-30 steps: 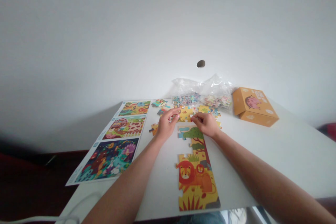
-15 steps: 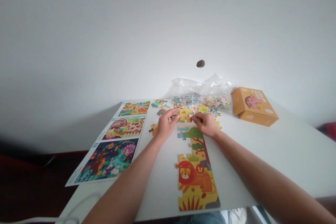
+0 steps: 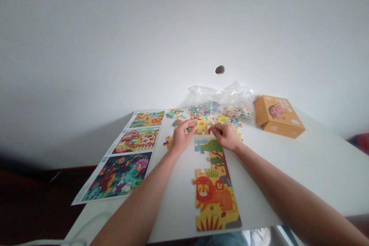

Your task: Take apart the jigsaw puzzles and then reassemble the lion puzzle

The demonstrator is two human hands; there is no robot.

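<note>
A half-built animal puzzle (image 3: 215,196) with a lion lies on the white table (image 3: 302,169) in front of me. Its far end shows a green tree part (image 3: 211,147). My left hand (image 3: 180,136) and my right hand (image 3: 226,135) both pinch a yellow puzzle piece (image 3: 203,125) just beyond that far end, one hand on each side of it. Loose puzzle pieces (image 3: 227,120) lie scattered right behind the hands.
A sheet of three reference pictures (image 3: 129,150) lies on the left. Clear plastic bags of pieces (image 3: 221,103) sit at the back by the white wall. An orange puzzle box (image 3: 276,116) stands at the back right. A dark spot (image 3: 220,70) marks the wall.
Both hands stay on the yellow piece and have barely shifted. The right hand's fingers have edged slightly towards the piece.
</note>
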